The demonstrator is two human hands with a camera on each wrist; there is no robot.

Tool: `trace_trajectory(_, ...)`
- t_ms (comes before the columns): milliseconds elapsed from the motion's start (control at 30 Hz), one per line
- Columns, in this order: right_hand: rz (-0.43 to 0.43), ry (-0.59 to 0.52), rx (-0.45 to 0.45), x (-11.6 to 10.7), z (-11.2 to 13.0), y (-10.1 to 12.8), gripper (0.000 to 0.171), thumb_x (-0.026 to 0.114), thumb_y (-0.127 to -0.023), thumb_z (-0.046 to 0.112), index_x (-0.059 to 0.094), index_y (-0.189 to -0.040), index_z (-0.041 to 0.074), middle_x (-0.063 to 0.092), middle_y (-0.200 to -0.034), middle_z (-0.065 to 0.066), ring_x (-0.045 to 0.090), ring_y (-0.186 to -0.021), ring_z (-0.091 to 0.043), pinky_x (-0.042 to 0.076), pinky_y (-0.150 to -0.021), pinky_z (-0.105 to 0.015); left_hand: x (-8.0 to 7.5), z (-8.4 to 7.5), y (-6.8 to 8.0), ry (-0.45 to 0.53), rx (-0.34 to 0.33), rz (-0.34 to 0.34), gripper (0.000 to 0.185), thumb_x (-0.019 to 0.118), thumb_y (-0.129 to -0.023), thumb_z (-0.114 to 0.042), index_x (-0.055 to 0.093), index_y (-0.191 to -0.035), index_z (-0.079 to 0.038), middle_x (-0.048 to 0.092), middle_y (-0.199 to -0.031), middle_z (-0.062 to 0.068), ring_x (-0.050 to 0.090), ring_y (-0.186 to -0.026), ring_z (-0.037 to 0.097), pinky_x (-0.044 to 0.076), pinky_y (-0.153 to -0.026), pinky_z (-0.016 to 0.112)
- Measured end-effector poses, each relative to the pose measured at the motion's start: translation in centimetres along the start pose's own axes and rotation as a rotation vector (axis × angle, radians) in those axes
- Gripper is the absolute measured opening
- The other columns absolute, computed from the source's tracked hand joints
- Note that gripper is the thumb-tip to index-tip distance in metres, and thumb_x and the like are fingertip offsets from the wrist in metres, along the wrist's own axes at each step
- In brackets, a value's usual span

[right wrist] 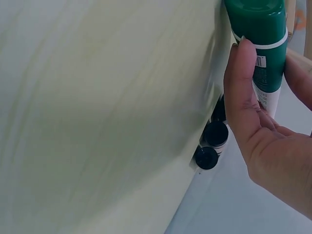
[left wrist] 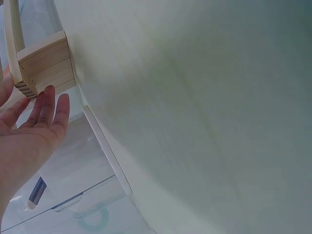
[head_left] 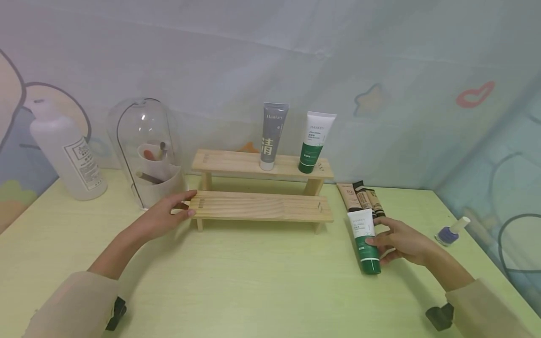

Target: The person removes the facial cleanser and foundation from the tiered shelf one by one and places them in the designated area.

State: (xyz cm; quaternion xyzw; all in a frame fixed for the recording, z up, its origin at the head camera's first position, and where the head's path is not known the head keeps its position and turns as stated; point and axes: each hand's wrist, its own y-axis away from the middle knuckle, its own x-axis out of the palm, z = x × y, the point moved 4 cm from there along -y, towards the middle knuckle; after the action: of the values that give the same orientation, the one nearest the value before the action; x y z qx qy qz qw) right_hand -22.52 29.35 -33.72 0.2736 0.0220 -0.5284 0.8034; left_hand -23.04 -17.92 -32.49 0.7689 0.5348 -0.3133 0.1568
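My left hand (head_left: 162,216) grips the left end of the lower board of a two-tier wooden display stand (head_left: 258,206), thumb at the front edge. In the left wrist view, fingers (left wrist: 46,105) lie along the board's end and underside. On the upper board stand a grey tube (head_left: 274,136) and a white-and-green tube (head_left: 316,141), both cap down. My right hand (head_left: 401,241) holds another white-and-green tube (head_left: 363,239), cap toward me, between thumb and fingers. The right wrist view shows its green cap end (right wrist: 261,24) up close.
Several small tubes (head_left: 348,197) with dark caps lie right of the stand, just behind the held tube. A purple nail polish bottle (head_left: 448,234) is near the right edge. On the left are a clear-domed brush holder (head_left: 143,155) and a white pump bottle (head_left: 67,150).
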Motion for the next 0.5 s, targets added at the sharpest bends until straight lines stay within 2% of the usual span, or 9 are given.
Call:
trace_trajectory(300, 0.051, -0.025, 0.025, 0.3, -0.9, -0.2, 0.062, 0.061, -0.088, 0.016, 0.022, -0.13, -0.006, 0.054, -0.094, -0.014, 0.057, -0.067, -0.02, 0.052, -0.06, -0.035, 0.1, 0.4, -0.1, 0.006, -0.019, 0.008, 0.052, 0.051, -0.094, -0.009, 0.03, -0.137, 0.01, 0.037, -0.133, 0.028, 0.044, -0.114, 0.041, 0.041, -0.086, 0.048)
trace_trajectory(500, 0.046, -0.029, 0.035, 0.4, -1.2, -0.3, 0.065, 0.061, -0.088, 0.018, 0.02, -0.132, -0.007, 0.054, -0.096, -0.015, 0.058, -0.068, -0.02, 0.053, -0.061, -0.035, 0.1, 0.5, -0.1, 0.009, -0.021, 0.008, 0.052, 0.051, -0.094, -0.01, 0.03, -0.137, 0.01, 0.038, -0.133, 0.027, 0.044, -0.115, 0.041, 0.04, -0.086, 0.048)
